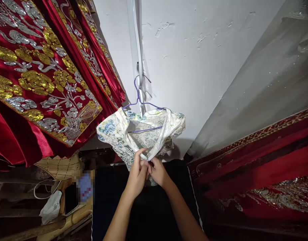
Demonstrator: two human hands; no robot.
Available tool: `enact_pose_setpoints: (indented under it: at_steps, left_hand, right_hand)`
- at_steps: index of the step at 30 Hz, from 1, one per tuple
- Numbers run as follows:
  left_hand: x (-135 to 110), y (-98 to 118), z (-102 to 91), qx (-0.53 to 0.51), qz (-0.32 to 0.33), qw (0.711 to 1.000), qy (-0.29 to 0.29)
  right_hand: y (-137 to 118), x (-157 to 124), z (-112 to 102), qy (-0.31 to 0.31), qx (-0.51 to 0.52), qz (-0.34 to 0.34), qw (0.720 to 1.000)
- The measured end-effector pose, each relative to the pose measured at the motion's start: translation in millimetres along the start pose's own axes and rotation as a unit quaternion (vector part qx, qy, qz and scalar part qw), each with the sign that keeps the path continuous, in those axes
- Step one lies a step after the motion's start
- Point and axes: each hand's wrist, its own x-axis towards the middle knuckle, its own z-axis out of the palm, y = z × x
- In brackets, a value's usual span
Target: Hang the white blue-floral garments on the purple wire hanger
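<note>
Near the centre, a floral garment (146, 138) hangs on a purple hanger (138, 94), at twelve o'clock from the hands. The person's left hand (139, 171) and right hand (157, 172) meet side by side, fingertips pinching the garment's front edges at the bottom of its neckline. A red embroidered cloth (47, 78) hangs at ten o'clock; a phone (71, 198) lies at eight.

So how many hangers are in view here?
1: the purple hanger, in the shoulders of the shirt, hook toward the wall. Others may be hidden by the red clothes.
</note>
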Motion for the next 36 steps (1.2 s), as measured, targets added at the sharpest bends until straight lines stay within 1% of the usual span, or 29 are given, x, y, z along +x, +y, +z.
enact_pose_setpoints:
  at_steps: [3,5,8,11,13,16,20,23,25,28,30,31,33,35,36]
  left_hand:
    - [6.2,-5.2,1.8,-0.086,0.0,0.996,0.028]
    - [10.2,-8.4,2.8,-0.13,0.006,0.99,0.057]
    - [13.4,-8.4,5.1,-0.155,0.027,0.983,0.096]
    - [17.2,0.4,6.4,-0.166,0.04,0.979,0.114]
    - [23.6,12.2,5.3,-0.176,0.056,0.974,0.13]
    - [40.0,40.2,1.3,-0.168,0.115,0.968,0.149]
    - [64.7,90.3,-2.8,-0.151,0.193,0.961,0.125]
    - [74.3,122.3,-2.6,-0.151,0.234,0.954,0.111]
    - [75.1,134.0,-1.6,-0.15,0.252,0.949,0.112]
    - [72.1,134.5,-0.2,-0.134,0.249,0.954,0.104]
    - [70.0,126.7,0.5,-0.113,0.24,0.959,0.099]
    - [69.4,121.8,0.7,-0.104,0.238,0.961,0.099]
    - [69.2,112.5,1.2,-0.091,0.235,0.962,0.104]
    - [69.4,105.9,1.9,-0.086,0.23,0.963,0.108]
    - [69.3,103.9,2.4,-0.086,0.227,0.964,0.108]
  right_hand:
    - [2.2,-3.4,11.4,0.027,0.014,-0.022,0.999]
    - [3.3,-6.3,14.2,0.04,0.025,-0.027,0.999]
    - [5.8,-7.4,13.4,0.039,0.031,-0.027,0.998]
    - [12.6,-4.7,15.6,0.038,0.041,-0.029,0.998]
    - [19.4,-1.4,20.5,0.044,0.046,-0.026,0.998]
    - [28.3,6.0,28.0,0.061,0.043,-0.014,0.997]
    - [30.8,18.4,26.7,0.082,0.027,-0.008,0.996]
    - [30.8,21.9,19.2,0.075,0.008,-0.014,0.997]
    - [33.1,19.0,14.9,0.054,0.004,-0.012,0.998]
    - [33.1,11.1,8.6,0.026,0.028,-0.005,0.999]
    - [21.6,8.3,0.5,0.037,0.059,-0.014,0.998]
    - [10.3,8.7,-5.8,0.052,0.073,-0.028,0.996]
    - [-22.7,13.8,-22.4,0.091,0.089,-0.077,0.989]
    - [-63.3,24.5,-41.4,0.121,0.067,-0.146,0.98]
    - [-82.9,31.3,-50.1,0.129,0.057,-0.168,0.976]
